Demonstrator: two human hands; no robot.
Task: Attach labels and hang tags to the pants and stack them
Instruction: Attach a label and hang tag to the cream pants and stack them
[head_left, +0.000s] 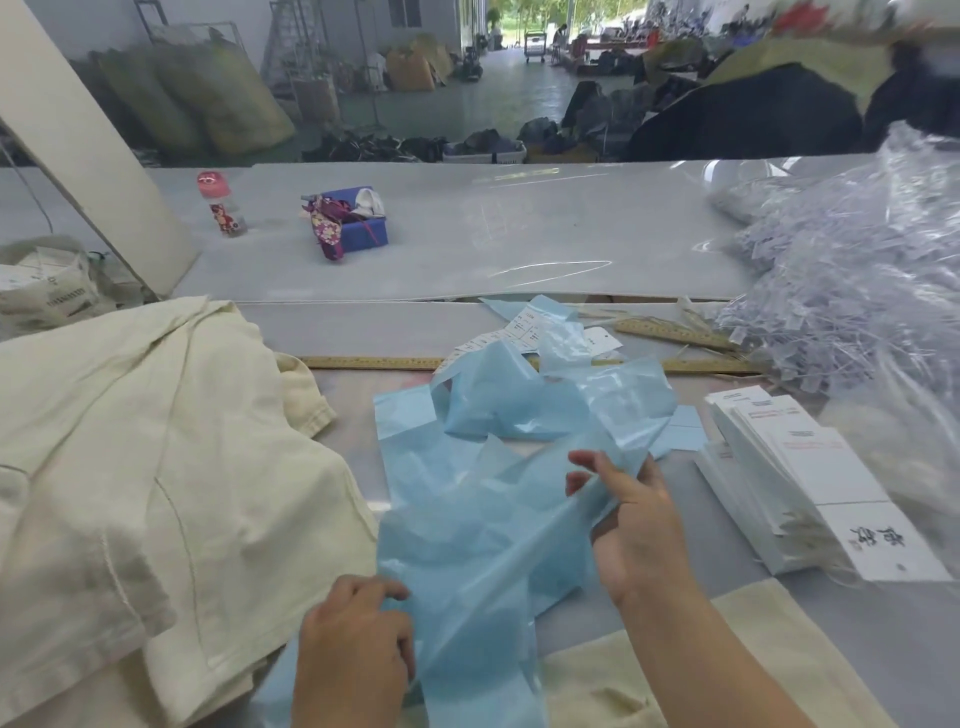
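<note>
A long crumpled strip of light blue label backing paper (483, 525) lies across the table in front of me. My left hand (353, 639) grips its near end with curled fingers. My right hand (634, 519) pinches the strip further up between thumb and fingers. Cream pants (130, 467) are piled at the left, and another cream pair (727, 670) lies under my right forearm. A stack of white hang tags (810, 488) sits to the right of my right hand. A few white printed labels (519, 327) show at the strip's far end.
A wooden ruler (374, 362) lies across the table behind the blue paper. A big heap of plastic tag strings in a clear bag (852, 291) fills the right side. A blue box (358, 218) and a pink-capped bottle (221, 205) stand further back.
</note>
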